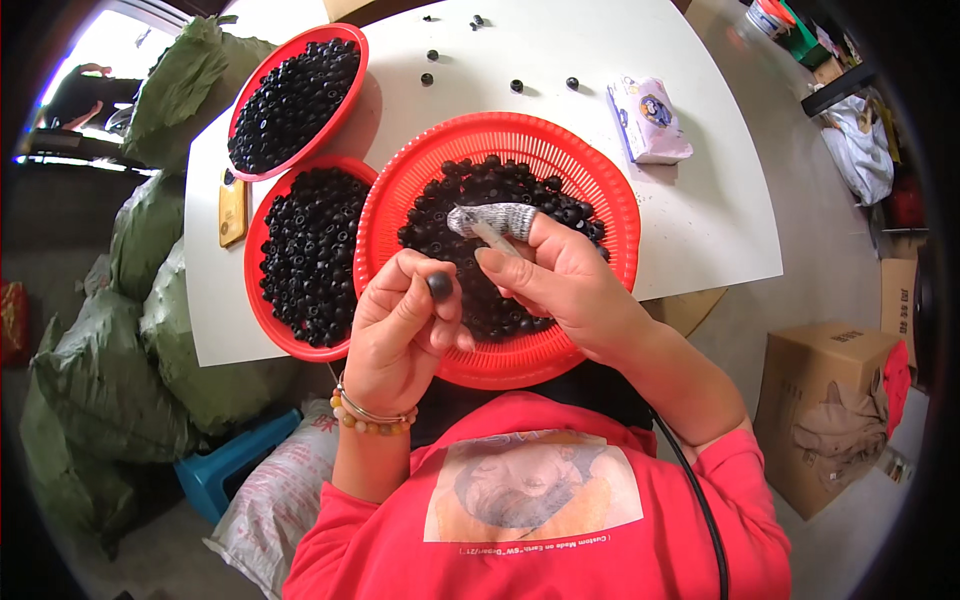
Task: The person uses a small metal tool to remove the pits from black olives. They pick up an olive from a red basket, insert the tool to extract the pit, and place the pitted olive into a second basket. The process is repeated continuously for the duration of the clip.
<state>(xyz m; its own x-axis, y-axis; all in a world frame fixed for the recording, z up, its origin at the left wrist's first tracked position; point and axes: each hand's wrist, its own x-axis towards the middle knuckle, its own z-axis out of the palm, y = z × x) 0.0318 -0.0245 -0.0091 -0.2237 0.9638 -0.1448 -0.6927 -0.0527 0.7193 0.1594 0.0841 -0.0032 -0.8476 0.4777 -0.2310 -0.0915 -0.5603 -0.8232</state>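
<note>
Over the near part of a large red plastic basket [490, 378], my left hand [392, 325] pinches a round black bead-like piece [440, 287] between thumb and fingers. My right hand [572, 290] is closed on a small, pale, narrow tool [492, 238], its kind unclear; the index finger wears a grey knitted finger cover [505, 218]. The tool is apart from the piece. Many more black pieces [470, 185] lie in the basket beneath both hands, several with visible holes. A bead bracelet and a bangle circle my left wrist.
Two red bowls, one far [362, 75] and one near [258, 300], hold black pieces on the white table [700, 230]. A wooden-handled object [232, 208], loose pieces [517, 86] and a tissue pack [648, 120] lie there too. Green sacks [110, 370], a blue stool [235, 465] and a carton [820, 400] stand around.
</note>
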